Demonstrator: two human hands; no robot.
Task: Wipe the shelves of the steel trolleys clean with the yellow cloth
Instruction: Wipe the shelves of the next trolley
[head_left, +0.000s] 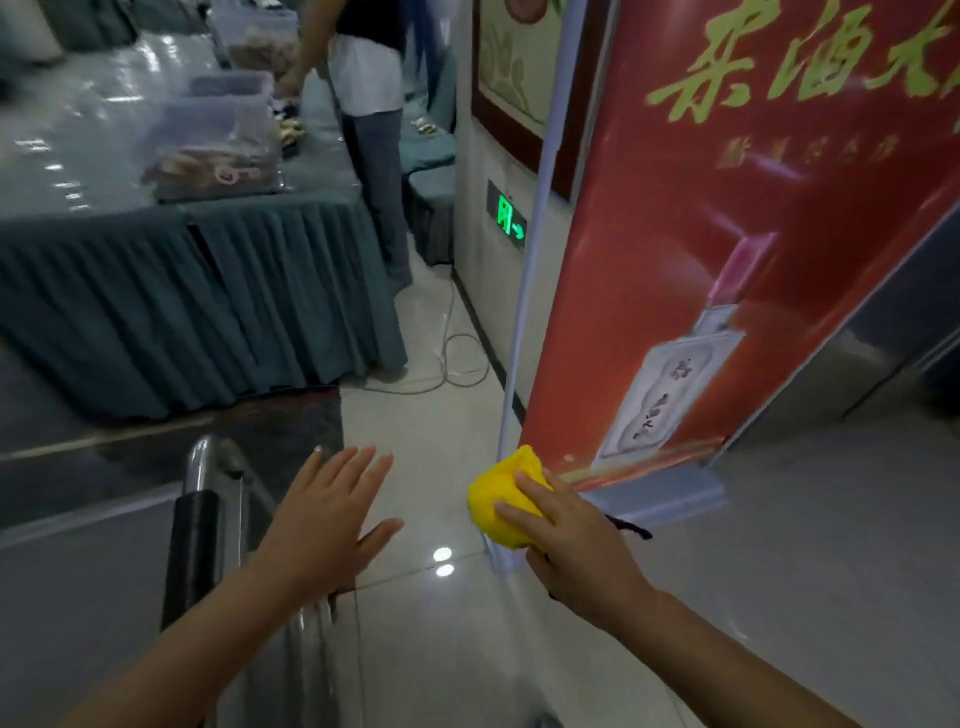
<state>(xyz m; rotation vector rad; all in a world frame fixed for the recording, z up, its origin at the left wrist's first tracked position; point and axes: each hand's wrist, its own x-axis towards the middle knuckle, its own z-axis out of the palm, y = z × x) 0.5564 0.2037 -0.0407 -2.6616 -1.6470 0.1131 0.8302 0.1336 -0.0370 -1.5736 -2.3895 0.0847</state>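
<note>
Left hand (332, 514) at lower centre, fingers straight and spread, holding nothing, above steel trolley (208, 525), right hand (566, 540) gripping bunched yellow cloth (501, 499), fingers curled round it

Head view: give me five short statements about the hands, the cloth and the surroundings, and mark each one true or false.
1. The right hand grips the yellow cloth, bunched up. True.
2. The left hand holds the trolley handle. False: its fingers are spread and it holds nothing; the handle lies to its left.
3. The cloth is pressed flat on a trolley shelf. False: it is bunched in the hand, with floor tiles behind it.
4. A red banner showing a bottle stands at the right. True.
5. A green lit exit sign sits low on the wall. True.
</note>
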